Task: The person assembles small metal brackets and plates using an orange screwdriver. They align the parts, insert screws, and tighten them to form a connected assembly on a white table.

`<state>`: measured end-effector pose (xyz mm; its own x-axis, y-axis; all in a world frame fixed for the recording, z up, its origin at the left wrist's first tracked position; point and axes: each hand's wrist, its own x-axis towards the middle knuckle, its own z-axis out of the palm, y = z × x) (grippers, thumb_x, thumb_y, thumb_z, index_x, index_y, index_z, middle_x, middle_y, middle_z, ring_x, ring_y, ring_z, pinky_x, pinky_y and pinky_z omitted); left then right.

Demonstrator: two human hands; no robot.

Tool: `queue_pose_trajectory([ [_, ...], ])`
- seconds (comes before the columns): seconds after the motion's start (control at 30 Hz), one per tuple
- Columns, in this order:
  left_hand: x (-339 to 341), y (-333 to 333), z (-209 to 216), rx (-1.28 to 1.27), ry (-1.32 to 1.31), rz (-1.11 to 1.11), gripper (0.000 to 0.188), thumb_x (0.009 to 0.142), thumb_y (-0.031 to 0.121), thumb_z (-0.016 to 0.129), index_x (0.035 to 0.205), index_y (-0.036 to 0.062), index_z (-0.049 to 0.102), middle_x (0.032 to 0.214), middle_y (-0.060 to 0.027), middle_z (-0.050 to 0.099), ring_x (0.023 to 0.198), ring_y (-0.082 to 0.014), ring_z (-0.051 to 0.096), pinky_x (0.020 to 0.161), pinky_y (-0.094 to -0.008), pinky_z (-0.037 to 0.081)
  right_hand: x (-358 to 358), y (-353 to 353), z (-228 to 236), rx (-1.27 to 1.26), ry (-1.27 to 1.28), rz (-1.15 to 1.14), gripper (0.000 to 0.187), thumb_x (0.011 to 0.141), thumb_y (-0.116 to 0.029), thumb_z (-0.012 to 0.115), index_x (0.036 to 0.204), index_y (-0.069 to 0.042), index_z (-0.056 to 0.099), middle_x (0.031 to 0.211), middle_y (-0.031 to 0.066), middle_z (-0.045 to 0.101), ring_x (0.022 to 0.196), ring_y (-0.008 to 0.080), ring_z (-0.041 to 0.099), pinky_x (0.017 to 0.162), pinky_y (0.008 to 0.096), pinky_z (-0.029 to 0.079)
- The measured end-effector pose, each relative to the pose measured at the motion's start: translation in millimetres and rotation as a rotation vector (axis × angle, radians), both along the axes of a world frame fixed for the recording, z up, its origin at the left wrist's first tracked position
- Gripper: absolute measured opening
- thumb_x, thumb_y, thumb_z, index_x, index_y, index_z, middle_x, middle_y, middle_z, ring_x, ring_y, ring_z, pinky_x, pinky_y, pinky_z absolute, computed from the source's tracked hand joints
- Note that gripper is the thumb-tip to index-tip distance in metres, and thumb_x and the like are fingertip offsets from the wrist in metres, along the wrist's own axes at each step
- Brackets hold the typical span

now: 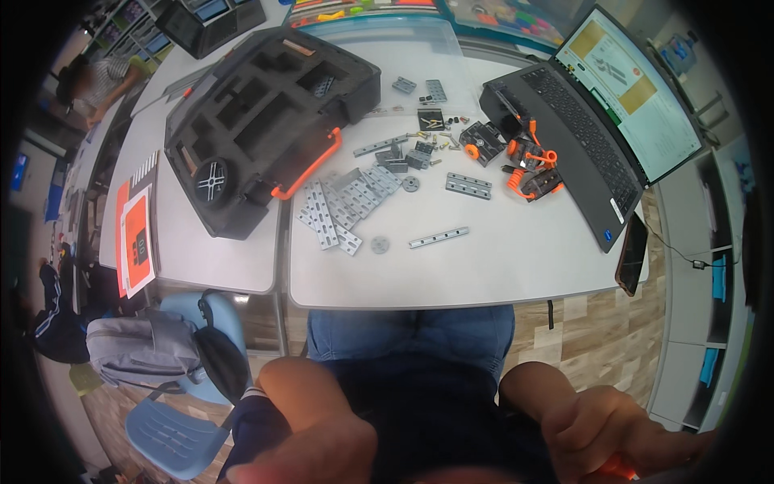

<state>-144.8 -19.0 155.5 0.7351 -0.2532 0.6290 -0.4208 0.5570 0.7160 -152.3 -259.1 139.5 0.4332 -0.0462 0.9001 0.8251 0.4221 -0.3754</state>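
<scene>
Metal strips lay in an overlapping pile on the tabletop, beyond our left hand. We judged them light, stiff and perhaps slippery, best gripped by their long edges. They looked flat, grey and full of holes. Our right hand was curled, with something orange at its underside; we could not tell whether either hand held anything.
</scene>
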Motion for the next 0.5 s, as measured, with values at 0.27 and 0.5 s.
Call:
queue_pose_trajectory([
  [0.27, -8.4, -6.1, 17.6, -0.178, 0.194, -0.143, 0.042, 0.110, 0.016, 0.030, 0.151, 0.0102, 0.038, 0.159, 0.0124, 0.038, 0.143, 0.0073, 0.031, 0.123, -0.0153, 0.020, -30.6, 9.6, 23.4, -0.020, 0.463, -0.014, 0.041, 0.106, -0.047, 0.032, 0.144, -0.051, 0.046, 0.159, -0.0203, 0.035, 0.073, 0.0159, 0.039, 0.072, 0.0351, 0.029],
  [0.5, -20.9, -25.6, 10.7, -0.076, 0.030, 0.246, 0.043, 0.109, 0.017, 0.034, 0.151, 0.0086, 0.039, 0.156, 0.0084, 0.044, 0.143, 0.0036, 0.034, 0.125, -0.0207, 0.019, -59.5, 27.6, 45.1, 0.282, 0.749, -0.143, 0.040, 0.101, -0.058, 0.036, 0.137, -0.049, 0.053, 0.146, 0.0095, 0.051, 0.082, 0.0171, 0.035, 0.075, 0.0348, 0.025],
])
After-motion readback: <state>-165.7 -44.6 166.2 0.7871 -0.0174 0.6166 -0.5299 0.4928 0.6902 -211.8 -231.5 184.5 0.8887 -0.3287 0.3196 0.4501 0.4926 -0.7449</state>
